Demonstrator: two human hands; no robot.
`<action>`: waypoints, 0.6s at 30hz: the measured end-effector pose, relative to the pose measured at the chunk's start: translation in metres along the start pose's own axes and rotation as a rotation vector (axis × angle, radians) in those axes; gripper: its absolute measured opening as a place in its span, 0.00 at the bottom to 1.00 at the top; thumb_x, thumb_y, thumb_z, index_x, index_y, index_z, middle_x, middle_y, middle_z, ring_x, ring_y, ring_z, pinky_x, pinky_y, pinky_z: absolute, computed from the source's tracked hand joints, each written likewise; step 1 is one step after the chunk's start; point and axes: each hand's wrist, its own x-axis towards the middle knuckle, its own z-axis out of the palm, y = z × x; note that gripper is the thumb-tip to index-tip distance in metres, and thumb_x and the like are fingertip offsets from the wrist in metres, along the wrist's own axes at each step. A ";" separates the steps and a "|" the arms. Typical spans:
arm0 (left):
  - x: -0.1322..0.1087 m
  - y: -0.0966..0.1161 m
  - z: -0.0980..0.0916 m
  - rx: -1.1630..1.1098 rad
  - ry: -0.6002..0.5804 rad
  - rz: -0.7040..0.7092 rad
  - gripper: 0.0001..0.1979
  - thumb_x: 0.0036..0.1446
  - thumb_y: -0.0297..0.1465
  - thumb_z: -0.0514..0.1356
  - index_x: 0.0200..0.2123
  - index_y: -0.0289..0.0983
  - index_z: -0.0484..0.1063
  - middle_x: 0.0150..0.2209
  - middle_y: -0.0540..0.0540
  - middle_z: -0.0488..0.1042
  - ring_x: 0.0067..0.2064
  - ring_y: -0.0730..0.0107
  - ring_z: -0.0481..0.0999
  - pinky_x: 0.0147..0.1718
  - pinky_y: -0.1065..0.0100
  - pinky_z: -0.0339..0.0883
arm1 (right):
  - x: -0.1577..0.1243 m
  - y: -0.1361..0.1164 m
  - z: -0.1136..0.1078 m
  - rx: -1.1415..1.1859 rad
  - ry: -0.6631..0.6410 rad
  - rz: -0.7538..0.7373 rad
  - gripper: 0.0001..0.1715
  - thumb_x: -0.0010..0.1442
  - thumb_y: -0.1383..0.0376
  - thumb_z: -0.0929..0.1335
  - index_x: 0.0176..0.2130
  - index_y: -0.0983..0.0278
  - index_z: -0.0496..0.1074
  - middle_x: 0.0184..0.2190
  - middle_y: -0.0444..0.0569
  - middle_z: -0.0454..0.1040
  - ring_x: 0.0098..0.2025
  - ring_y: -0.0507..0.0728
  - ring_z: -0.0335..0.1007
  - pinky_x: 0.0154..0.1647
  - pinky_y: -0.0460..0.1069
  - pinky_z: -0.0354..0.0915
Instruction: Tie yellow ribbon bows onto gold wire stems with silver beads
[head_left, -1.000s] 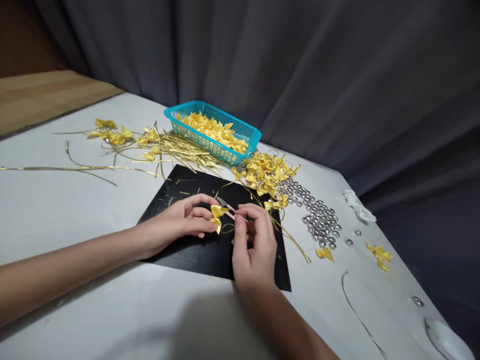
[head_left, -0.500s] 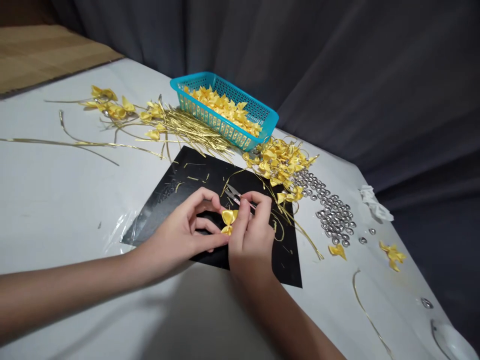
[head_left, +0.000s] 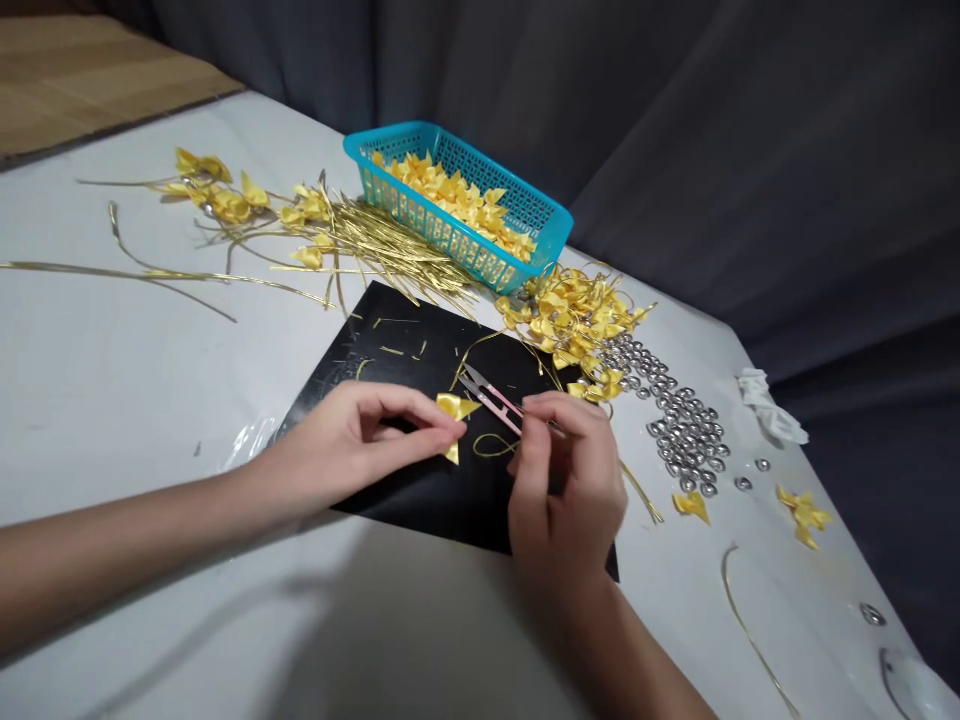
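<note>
My left hand pinches a small yellow ribbon bow by its middle, just above the black mat. A thin gold wire loop trails from the bow toward my right hand. The right hand is closed around pink-handled thread snips, whose blades point up and left, close to the bow. Both hands hover over the mat's near half.
A teal basket of yellow bows stands at the back. Loose bows and silver beads lie to the right, gold wire strips to the left. More bows, a white scrap and a wire lie farther right.
My right hand has drawn back to the right from the bow, pulling a gold wire loop out. The left hand keeps its pinch on the bow. The camera tilted down slightly.
</note>
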 end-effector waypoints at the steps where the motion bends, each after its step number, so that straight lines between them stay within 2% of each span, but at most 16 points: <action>1: 0.002 0.001 -0.002 0.006 0.019 0.025 0.03 0.46 0.31 0.67 0.28 0.39 0.80 0.30 0.50 0.81 0.32 0.74 0.76 0.29 0.79 0.67 | 0.000 0.000 -0.003 -0.011 -0.014 -0.031 0.09 0.61 0.74 0.61 0.39 0.62 0.66 0.34 0.46 0.73 0.38 0.51 0.73 0.37 0.45 0.69; 4: 0.008 0.003 -0.007 -0.004 -0.002 0.044 0.05 0.45 0.27 0.67 0.29 0.39 0.80 0.25 0.53 0.78 0.26 0.79 0.73 0.23 0.81 0.64 | -0.002 0.000 -0.007 -0.056 -0.077 -0.146 0.11 0.61 0.74 0.62 0.42 0.61 0.66 0.33 0.43 0.75 0.33 0.48 0.74 0.34 0.41 0.67; 7: 0.011 0.000 -0.010 -0.029 -0.100 0.022 0.11 0.44 0.26 0.67 0.35 0.39 0.79 0.20 0.54 0.75 0.21 0.81 0.69 0.19 0.82 0.62 | -0.001 0.001 -0.008 -0.074 -0.201 -0.251 0.10 0.63 0.73 0.61 0.42 0.62 0.66 0.31 0.44 0.76 0.31 0.49 0.73 0.29 0.42 0.65; 10: 0.011 -0.002 -0.013 -0.031 -0.189 -0.003 0.15 0.44 0.26 0.68 0.39 0.39 0.78 0.21 0.54 0.73 0.18 0.83 0.65 0.16 0.82 0.59 | 0.003 0.003 -0.010 -0.072 -0.313 -0.312 0.09 0.62 0.73 0.60 0.42 0.63 0.65 0.27 0.45 0.74 0.26 0.50 0.71 0.25 0.44 0.64; 14: 0.009 -0.002 -0.015 0.024 -0.268 0.011 0.17 0.43 0.26 0.68 0.40 0.40 0.79 0.23 0.52 0.72 0.21 0.81 0.66 0.17 0.82 0.60 | 0.006 0.005 -0.013 -0.038 -0.356 -0.361 0.09 0.62 0.73 0.60 0.41 0.64 0.65 0.26 0.46 0.73 0.25 0.51 0.68 0.25 0.45 0.64; 18: 0.007 0.000 -0.015 0.073 -0.248 0.022 0.16 0.43 0.26 0.67 0.39 0.40 0.79 0.23 0.52 0.69 0.22 0.80 0.65 0.17 0.81 0.59 | 0.006 0.005 -0.014 -0.004 -0.386 -0.370 0.08 0.61 0.74 0.61 0.40 0.65 0.66 0.26 0.46 0.73 0.27 0.51 0.70 0.24 0.44 0.64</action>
